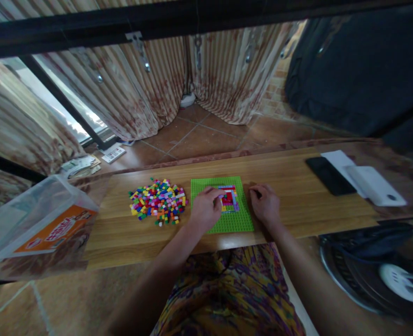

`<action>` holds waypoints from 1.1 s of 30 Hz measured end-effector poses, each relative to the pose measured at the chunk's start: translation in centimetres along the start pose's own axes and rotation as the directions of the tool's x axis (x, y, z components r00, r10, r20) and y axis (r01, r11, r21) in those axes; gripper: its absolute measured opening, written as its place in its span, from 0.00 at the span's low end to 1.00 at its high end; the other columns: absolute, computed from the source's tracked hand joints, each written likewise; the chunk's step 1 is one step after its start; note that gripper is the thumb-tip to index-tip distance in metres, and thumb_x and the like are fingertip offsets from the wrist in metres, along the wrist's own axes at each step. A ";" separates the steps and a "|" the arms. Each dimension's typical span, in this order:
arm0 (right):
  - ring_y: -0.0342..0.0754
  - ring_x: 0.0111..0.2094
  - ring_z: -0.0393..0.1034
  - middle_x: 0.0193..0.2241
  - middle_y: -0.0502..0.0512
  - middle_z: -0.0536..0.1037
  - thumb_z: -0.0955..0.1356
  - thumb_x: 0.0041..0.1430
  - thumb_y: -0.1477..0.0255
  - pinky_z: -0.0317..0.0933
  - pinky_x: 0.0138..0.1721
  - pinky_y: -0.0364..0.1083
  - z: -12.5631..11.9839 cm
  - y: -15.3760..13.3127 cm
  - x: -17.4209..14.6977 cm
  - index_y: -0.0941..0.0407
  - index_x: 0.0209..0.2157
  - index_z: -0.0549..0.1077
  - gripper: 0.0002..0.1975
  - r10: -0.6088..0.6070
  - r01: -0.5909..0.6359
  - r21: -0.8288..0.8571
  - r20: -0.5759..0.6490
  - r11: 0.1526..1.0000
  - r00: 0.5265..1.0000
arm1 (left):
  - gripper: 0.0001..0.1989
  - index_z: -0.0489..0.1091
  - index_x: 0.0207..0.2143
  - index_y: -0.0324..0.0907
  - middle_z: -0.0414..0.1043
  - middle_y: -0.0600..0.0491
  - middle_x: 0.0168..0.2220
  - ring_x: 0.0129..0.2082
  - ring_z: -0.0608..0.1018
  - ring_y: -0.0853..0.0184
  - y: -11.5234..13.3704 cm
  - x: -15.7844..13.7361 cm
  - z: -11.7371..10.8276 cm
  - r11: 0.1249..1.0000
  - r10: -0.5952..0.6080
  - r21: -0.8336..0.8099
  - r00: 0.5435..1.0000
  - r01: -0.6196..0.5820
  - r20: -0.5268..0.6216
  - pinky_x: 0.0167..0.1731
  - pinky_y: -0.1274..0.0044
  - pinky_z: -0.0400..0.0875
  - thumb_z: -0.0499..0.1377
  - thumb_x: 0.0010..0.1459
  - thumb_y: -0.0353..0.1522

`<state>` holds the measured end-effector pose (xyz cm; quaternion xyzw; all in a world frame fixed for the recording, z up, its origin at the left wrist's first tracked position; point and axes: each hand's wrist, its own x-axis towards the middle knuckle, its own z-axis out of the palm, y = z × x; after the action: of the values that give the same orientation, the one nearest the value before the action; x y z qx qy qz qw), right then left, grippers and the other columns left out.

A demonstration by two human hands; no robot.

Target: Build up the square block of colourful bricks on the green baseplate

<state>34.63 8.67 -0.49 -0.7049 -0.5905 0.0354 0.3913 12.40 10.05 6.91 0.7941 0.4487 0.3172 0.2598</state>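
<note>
A green studded baseplate (231, 225) lies on the wooden board, with a small mosaic of toy bricks (229, 199) in red, white, yellow, purple and light blue on it. My left hand (207, 207) is over the plate's left half, its thumb and forefinger pinched at the mosaic's left edge. A tiny purple toy brick (222, 196) seems to show at those fingertips. Just right of the plate, my right hand (267, 205) rests with fingers curled closed; whatever they may hold is hidden. Left of the plate spreads a pile of loose multicoloured bricks (158, 199).
The wooden board (122, 242) runs across in front of me. A clear plastic box (27, 205) with an orange label stands at its left end. On the right lie a black phone (331, 176) and a white box (380, 186). A black metal bar (206, 18) crosses above.
</note>
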 end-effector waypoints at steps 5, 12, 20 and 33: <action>0.54 0.39 0.70 0.36 0.61 0.78 0.63 0.60 0.68 0.64 0.44 0.52 0.0 0.0 0.0 0.56 0.33 0.78 0.12 0.001 -0.001 0.009 -0.005 1.000 1.000 | 0.14 0.78 0.38 0.43 0.77 0.50 0.39 0.39 0.76 0.64 -0.3 0.7 1.0 0.990 0.053 0.125 0.997 -0.060 0.057 0.46 0.71 0.70 0.54 0.57 0.22; 0.54 0.40 0.70 0.35 0.60 0.79 0.63 0.61 0.68 0.64 0.44 0.53 0.0 -0.1 0.0 0.55 0.32 0.78 0.12 -0.002 0.002 0.011 -0.010 1.000 1.000 | 0.13 0.77 0.39 0.44 0.77 0.50 0.41 0.43 0.73 0.60 -0.1 1.1 0.6 0.940 0.067 0.317 0.980 -0.125 0.187 0.49 0.64 0.65 0.53 0.60 0.25; 0.54 0.39 0.70 0.36 0.61 0.78 0.63 0.60 0.69 0.64 0.44 0.52 -0.1 -0.2 0.0 0.56 0.32 0.77 0.12 -0.007 0.007 0.024 -0.005 1.000 1.000 | 0.11 0.75 0.38 0.42 0.76 0.46 0.38 0.42 0.73 0.57 1.2 1.9 -0.1 0.864 0.064 0.466 0.959 -0.192 0.277 0.50 0.63 0.62 0.54 0.58 0.24; 0.54 0.39 0.70 0.35 0.60 0.79 0.63 0.60 0.68 0.64 0.44 0.53 -0.1 -0.2 0.0 0.55 0.32 0.77 0.12 -0.004 0.004 0.019 -0.003 1.000 1.000 | 0.10 0.76 0.31 0.43 0.78 0.48 0.36 0.42 0.76 0.57 1.5 2.4 -0.1 0.882 -0.024 0.465 0.977 -0.079 0.212 0.52 0.59 0.60 0.56 0.56 0.24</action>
<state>34.54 8.62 -0.29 -0.7001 -0.5910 0.0394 0.3988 14.06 11.45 8.68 0.8688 0.4706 0.1161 0.1010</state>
